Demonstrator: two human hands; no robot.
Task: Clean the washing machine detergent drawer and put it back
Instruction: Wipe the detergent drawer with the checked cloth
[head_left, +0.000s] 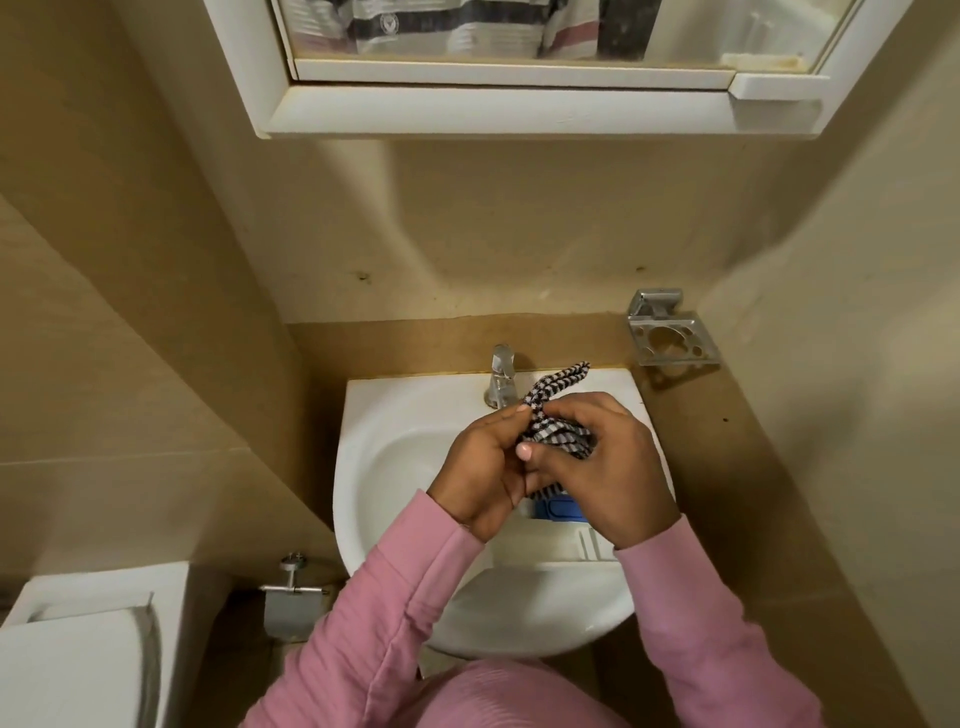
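- Pink sleeves (395, 613) enter from the bottom edge.
- White plastic detergent drawer with blue insert (563, 543) lies in the white ceramic basin (389, 431), partly hidden under the hands.
- Left hand (483, 467) and right hand (618, 462) are both curled round a bunched black-and-white checked cloth (558, 434) above the basin; one twisted end sticks up.
- Chrome tap (501, 374) stands behind the cloth.
- Chrome toothbrush holder (670, 338) on the wall, right.
- White-framed mirror cabinet (493, 111) above.
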